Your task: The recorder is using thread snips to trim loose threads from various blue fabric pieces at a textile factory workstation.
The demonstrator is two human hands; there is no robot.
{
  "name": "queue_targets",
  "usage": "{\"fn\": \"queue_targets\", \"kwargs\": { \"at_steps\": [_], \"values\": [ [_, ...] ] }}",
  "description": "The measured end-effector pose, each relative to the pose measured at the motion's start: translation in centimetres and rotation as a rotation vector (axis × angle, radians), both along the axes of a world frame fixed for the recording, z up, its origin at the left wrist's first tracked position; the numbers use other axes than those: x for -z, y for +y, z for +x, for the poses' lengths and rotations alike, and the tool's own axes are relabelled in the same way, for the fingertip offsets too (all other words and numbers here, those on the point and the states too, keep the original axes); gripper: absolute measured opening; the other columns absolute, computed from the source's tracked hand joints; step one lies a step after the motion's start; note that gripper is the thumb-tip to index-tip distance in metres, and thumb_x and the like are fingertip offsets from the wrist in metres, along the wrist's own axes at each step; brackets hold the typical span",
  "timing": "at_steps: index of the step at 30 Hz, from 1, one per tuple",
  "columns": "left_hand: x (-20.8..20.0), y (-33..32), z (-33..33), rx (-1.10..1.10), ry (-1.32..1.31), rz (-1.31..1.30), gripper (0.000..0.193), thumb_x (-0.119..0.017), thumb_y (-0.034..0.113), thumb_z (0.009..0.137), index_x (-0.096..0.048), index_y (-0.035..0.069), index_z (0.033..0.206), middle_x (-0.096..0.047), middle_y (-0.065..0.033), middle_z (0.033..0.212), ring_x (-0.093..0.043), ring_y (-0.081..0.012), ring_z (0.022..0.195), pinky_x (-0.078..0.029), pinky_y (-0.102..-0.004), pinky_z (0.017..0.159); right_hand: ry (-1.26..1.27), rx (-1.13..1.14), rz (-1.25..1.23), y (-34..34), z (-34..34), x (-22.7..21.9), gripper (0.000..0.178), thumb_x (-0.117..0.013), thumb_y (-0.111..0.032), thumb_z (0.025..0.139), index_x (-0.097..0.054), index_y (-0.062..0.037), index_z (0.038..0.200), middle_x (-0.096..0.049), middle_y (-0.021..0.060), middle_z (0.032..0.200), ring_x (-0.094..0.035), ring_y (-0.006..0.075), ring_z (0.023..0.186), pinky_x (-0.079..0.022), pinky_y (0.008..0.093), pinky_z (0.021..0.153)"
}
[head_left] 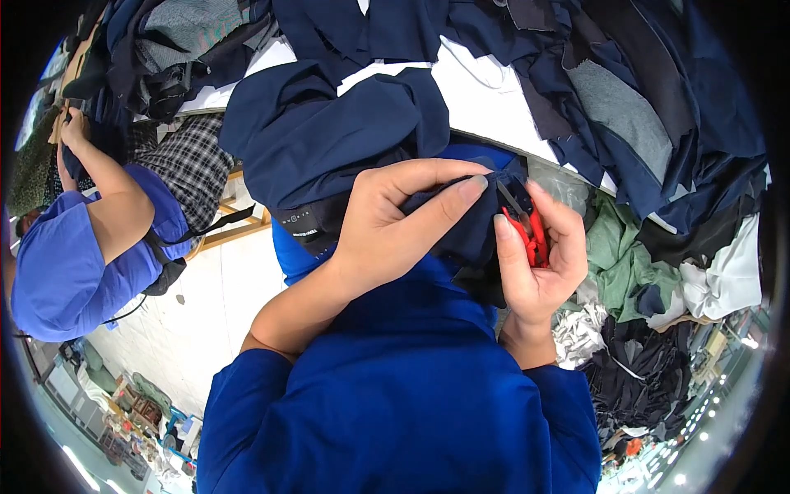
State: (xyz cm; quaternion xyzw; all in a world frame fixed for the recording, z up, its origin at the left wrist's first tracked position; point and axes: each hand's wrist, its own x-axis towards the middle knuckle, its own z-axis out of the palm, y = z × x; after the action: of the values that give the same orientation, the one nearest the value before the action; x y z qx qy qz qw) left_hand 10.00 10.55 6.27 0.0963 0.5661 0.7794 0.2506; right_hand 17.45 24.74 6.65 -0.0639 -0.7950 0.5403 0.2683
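My left hand point(411, 210) pinches the edge of a navy garment point(329, 123) between thumb and forefinger. The garment lies partly on the white table and hangs down over my lap. Close beside it, my right hand point(547, 255) is closed around small red-handled thread snips point(529, 230). Their dark blades point up at the cloth edge near my left fingertips. Whether the blades touch a thread is too small to tell. A black label with pale print point(300, 224) shows on the garment's dark band to the left of my left hand.
Piles of navy cloth pieces point(658, 90) cover much of the white table point(485, 90) ahead. At the right lie green cloth point(621, 255), white cloth point(724, 280) and a heap of dark scraps point(638, 370). A co-worker in a blue-violet top point(82, 255) works at the left.
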Motion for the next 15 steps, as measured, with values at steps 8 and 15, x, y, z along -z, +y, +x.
{"fn": "queue_targets", "kwargs": {
  "at_steps": [8, 15],
  "values": [
    [0.31, -0.08, -0.10, -0.009, 0.069, -0.030, 0.020, -0.062, 0.007, 0.085, -0.065, -0.002, 0.102, -0.067, -0.0072, 0.087, -0.060, -0.0056, 0.075, -0.046, -0.0168, 0.064, -0.009, 0.017, 0.277, 0.22, -0.20, -0.15, 0.032, -0.072, 0.002, 0.069, -0.063, 0.0033, 0.100, -0.060, 0.0098, 0.069, -0.057, 0.0143, 0.054, -0.044, 0.0222, 0.050],
    [0.51, 0.05, 0.02, -0.023, 0.114, -0.031, 0.020, -0.062, 0.006, 0.084, -0.065, -0.001, 0.102, -0.067, -0.0057, 0.083, -0.059, -0.0055, 0.072, -0.045, -0.0167, 0.061, 0.001, 0.043, 0.281, 0.30, -0.05, -0.04, 0.036, -0.072, 0.002, 0.068, -0.062, 0.0031, 0.103, -0.060, 0.0098, 0.066, -0.056, 0.0154, 0.052, -0.043, 0.0224, 0.049]
  ]
}}
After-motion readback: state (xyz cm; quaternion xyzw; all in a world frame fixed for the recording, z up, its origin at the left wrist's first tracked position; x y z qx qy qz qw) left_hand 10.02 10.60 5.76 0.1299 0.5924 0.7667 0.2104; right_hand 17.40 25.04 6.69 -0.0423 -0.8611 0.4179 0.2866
